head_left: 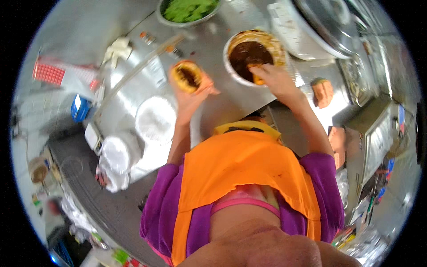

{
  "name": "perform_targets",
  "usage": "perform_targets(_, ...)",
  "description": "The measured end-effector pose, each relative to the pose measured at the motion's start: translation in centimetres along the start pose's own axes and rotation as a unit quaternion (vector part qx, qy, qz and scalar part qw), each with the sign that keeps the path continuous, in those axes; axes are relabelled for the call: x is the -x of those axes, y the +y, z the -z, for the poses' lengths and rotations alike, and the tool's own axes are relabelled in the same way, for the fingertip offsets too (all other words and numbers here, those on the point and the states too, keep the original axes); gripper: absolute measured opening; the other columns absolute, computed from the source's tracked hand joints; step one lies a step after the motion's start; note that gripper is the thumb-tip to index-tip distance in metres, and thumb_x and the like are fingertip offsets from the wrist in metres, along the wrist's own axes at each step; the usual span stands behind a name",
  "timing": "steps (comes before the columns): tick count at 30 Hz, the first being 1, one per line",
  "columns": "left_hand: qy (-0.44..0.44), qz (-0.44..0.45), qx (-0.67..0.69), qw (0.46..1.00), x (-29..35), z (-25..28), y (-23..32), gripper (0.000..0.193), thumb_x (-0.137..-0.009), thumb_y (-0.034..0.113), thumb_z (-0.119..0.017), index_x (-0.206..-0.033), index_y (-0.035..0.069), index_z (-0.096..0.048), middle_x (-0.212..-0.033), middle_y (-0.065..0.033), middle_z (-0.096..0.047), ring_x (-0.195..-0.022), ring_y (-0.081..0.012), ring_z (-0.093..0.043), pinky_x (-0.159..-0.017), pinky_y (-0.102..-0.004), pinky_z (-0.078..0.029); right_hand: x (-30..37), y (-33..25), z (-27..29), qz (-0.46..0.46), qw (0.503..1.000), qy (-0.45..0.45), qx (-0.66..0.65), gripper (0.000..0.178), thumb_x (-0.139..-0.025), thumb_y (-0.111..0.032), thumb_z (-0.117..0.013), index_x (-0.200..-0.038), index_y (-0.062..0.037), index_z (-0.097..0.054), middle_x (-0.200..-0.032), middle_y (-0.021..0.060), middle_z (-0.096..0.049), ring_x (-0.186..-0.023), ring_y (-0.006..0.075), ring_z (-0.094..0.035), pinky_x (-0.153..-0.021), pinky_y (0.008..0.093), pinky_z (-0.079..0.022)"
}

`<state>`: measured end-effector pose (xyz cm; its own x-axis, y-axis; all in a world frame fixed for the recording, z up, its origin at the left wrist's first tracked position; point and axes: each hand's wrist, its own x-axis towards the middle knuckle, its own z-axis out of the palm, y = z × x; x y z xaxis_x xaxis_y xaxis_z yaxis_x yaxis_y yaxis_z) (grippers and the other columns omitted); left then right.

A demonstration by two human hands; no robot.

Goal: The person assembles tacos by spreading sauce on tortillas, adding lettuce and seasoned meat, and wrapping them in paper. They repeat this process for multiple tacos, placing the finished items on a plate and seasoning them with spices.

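My left hand [192, 95] is closed around a round yellow-orange bun [179, 78] and holds it up above the metal counter. Dark brown sauce or filling covers the middle of the bun. Over a white tub [227, 66] of dark brown sauce [249, 55], my right hand [278, 83] reaches in at the near rim. Its fingers are pinched on a small orange-yellow thing [258, 79], whose kind I cannot make out. Sauce is smeared along the tub's inner wall.
A metal bowl of green leaves [187, 10] stands at the back. White round containers [155, 120] sit at the left, near a blue box [80, 108]. A large lidded pot [327, 26] is at the back right, with a brown bun-like piece [322, 92] nearer me.
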<state>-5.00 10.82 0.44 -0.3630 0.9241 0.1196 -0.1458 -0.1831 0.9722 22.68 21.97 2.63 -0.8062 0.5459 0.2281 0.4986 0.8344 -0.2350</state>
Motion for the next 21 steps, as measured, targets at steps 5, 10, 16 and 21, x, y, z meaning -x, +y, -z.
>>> perform_targets(5, 0.047, 0.003, -0.044, 0.998, 1.9, 2.0, -1.1, 0.083, -0.07, -0.004, -0.076, -0.14, 0.004, -0.033, -0.118, -0.0075, -0.054, -0.105, -0.0199, -0.057, -0.095, -0.0335, -0.049, -0.4, 6.4, 10.6, -0.086, 0.983, 0.11, 0.117, 0.037, -0.097, -0.024, -0.05, -0.133, -0.0122, -0.052, -0.105, 0.0203, -0.064, -0.096, 0.0372, -0.062, -0.082, 0.0389, -0.052)
perform_targets(10, 0.1, 0.053, -0.074, 0.991, 1.7, 1.5, -0.9, 0.086, -0.076, 0.003, -0.074, -0.146, 0.001, -0.025, -0.128, -0.0097, -0.05, -0.114, -0.0215, -0.052, -0.1, -0.0361, -0.044, -2.2, 21.4, 14.7, -0.259, 0.866, 0.025, 0.426, 0.027, -0.083, -0.032, -0.069, -0.101, -0.0117, -0.069, -0.123, 0.0176, -0.059, -0.107, 0.0355, -0.058, -0.088, 0.0423, -0.048)
perform_targets(16, 0.154, -0.044, 0.028, 0.987, 0.7, -2.9, -0.4, 0.063, -0.083, 0.003, -0.065, -0.139, 0.0, -0.037, -0.133, -0.0112, -0.049, -0.117, -0.0239, -0.052, -0.102, -0.0395, -0.044, -1.1, 27.7, 15.7, -0.327, 0.897, 0.296, -0.02, 0.045, -0.085, -0.038, -0.06, -0.114, -0.0042, -0.056, -0.099, 0.0256, -0.067, -0.095, 0.0454, -0.064, -0.084, 0.0491, -0.051)
perform_targets(21, 0.167, -0.021, 0.029, 0.985, 0.2, -5.1, 1.4, 0.077, -0.084, 0.013, -0.071, -0.146, 0.003, -0.027, -0.141, -0.0125, -0.042, -0.126, -0.027, -0.047, -0.108, -0.0413, -0.04, 8.3, 37.9, 18.2, -0.33, 0.85, 0.41, 0.012, 0.042, -0.087, -0.044, -0.059, -0.107, -0.0077, -0.061, -0.106, 0.021, -0.067, -0.099, 0.0429, -0.062, -0.083, 0.0482, -0.05)
